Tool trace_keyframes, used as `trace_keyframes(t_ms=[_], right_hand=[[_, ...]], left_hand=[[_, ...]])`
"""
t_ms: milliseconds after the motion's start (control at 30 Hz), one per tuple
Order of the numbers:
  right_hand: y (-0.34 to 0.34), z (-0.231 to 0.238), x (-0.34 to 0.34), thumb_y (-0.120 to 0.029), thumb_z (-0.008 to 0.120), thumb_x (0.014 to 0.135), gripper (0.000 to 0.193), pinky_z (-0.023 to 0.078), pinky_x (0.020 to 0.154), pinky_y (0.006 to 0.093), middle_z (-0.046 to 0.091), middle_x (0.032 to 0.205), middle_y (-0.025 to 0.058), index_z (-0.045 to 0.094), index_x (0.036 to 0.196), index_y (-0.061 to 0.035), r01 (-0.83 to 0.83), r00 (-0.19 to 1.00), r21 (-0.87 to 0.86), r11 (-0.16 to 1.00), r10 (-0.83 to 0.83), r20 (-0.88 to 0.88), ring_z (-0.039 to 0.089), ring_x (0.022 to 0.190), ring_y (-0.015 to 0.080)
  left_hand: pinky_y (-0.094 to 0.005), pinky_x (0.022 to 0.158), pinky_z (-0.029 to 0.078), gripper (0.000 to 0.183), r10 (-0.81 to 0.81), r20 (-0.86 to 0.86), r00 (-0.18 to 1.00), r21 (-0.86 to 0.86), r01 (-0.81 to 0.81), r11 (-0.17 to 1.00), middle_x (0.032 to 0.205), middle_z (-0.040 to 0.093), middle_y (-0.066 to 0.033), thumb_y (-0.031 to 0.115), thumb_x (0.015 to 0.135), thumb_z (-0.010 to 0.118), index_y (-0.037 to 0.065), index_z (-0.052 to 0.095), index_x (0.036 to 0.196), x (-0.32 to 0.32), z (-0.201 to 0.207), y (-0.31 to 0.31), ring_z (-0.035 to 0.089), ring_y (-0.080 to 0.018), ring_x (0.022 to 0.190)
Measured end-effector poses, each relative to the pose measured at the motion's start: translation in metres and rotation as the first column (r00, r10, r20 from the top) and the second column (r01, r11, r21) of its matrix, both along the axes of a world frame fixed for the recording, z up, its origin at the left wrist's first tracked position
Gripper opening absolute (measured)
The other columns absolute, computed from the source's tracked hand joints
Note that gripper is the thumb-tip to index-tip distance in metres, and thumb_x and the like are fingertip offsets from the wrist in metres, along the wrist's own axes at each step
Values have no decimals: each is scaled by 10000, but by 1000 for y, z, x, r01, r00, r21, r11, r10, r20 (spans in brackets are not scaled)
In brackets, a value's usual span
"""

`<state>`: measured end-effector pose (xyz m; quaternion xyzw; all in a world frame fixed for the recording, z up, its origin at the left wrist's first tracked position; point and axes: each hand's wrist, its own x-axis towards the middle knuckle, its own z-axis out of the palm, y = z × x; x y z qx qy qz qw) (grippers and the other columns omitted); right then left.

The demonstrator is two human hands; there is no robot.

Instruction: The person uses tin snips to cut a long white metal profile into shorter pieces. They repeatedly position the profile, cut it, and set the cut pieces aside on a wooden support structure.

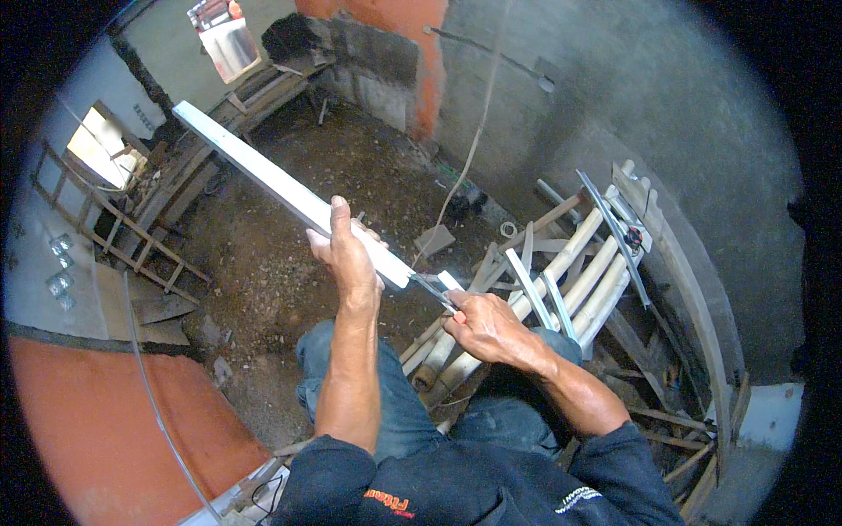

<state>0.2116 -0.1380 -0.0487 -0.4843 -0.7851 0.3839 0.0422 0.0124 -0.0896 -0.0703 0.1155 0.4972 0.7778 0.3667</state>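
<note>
The white profile (pixel 263 175), aslant beyond the knees (pixel 318 352), should be steadied by the left hand (pixel 349 261), wrapped around it, while the metal tool (pixel 434 290), gripped in the curled right hand (pixel 491 326), is kept aligned with the profile's near end.

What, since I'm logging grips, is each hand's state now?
Left hand: closed around a long, white, straight bar.
Right hand: closed around a slim, grey metal tool with red handle.
</note>
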Motion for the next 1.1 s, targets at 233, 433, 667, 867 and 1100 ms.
trace_keyframes(t_ms=[233,433,667,867,1100], right_hand=[[0,-7,1,-245,544,896,272,491,722,562,644,749,267,626,954,8,30,999,50,998,-29,-27,634,747,491],[-4,-22,1,-254,629,898,269,466,558,408,571,605,137,639,923,13,63,976,22,998,-57,-208,576,531,277],[-2,2,4,-204,620,909,205,443,409,325,591,619,51,607,802,-30,11,900,-670,742,-300,-317,576,469,135],[-4,11,3,-216,631,906,192,394,325,291,578,594,54,613,849,-34,-77,861,-718,692,-317,-398,537,398,131],[-7,-3,-3,-227,653,893,259,468,615,327,551,667,32,618,942,25,35,926,-146,989,-87,-367,549,650,139]], left_hand=[[-290,388,439,468,-24,-26,999,8,24,1000,694,458,-34,320,954,663,41,372,1189,4,2,0,486,-128,479],[-297,374,425,372,-35,8,999,42,35,999,646,455,-17,333,952,661,109,395,1085,5,5,2,478,-130,455],[-315,363,435,355,-185,147,972,155,162,974,596,479,-29,377,956,642,76,455,929,-4,2,6,490,-142,421],[-303,371,435,361,-286,130,949,204,256,945,600,477,-17,421,963,623,114,475,845,-10,1,5,494,-140,437],[-307,364,446,375,-139,60,989,172,127,977,630,482,-28,360,964,640,73,421,1062,-5,5,2,503,-135,440]])
